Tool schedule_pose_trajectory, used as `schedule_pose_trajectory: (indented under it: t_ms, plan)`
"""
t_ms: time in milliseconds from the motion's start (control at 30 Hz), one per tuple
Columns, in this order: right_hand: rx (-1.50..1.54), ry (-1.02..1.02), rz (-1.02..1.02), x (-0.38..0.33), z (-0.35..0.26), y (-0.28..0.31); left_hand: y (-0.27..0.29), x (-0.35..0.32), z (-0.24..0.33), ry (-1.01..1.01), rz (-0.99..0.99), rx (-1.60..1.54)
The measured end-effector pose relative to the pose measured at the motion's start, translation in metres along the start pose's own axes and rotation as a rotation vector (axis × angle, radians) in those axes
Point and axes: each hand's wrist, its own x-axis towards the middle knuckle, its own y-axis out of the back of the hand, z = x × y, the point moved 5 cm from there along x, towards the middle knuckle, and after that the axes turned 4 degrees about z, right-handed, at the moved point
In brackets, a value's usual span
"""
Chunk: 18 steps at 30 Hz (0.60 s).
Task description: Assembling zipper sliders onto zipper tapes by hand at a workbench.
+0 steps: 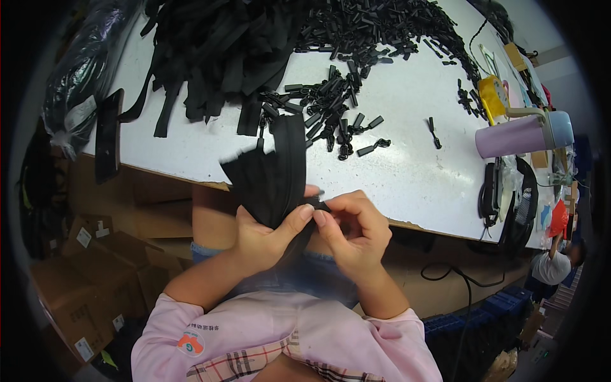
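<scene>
White tabletop [414, 178] ahead; left hand [261, 239] clamps limp black straps [270, 172], right hand [353, 232] pinches their near end — light, floppy.

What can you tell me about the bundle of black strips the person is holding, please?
The bundle of black strips looks like flat woven fabric, several lengths stacked together. It is held just off the near edge of the white table, fanning upward over that edge. The left hand grips its lower end, thumb pressed on the front, while the right hand pinches beside that thumb, where a small dark part is hard to make out. The tops look slightly blurred.
</scene>
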Motion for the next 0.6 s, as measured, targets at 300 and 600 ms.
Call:
schedule_pose_trajectory:
  t_ms: [300,600]
  plan:
    - [0.744,-0.503,-0.168,-0.004,0.029,-0.007,0.001,-0.001,0.000,0.100,-0.085,-0.010]
    - [0.601,-0.448,-0.110,-0.006,0.025,-0.012,-0.001,0.000,-0.001,0.123,-0.145,0.038]
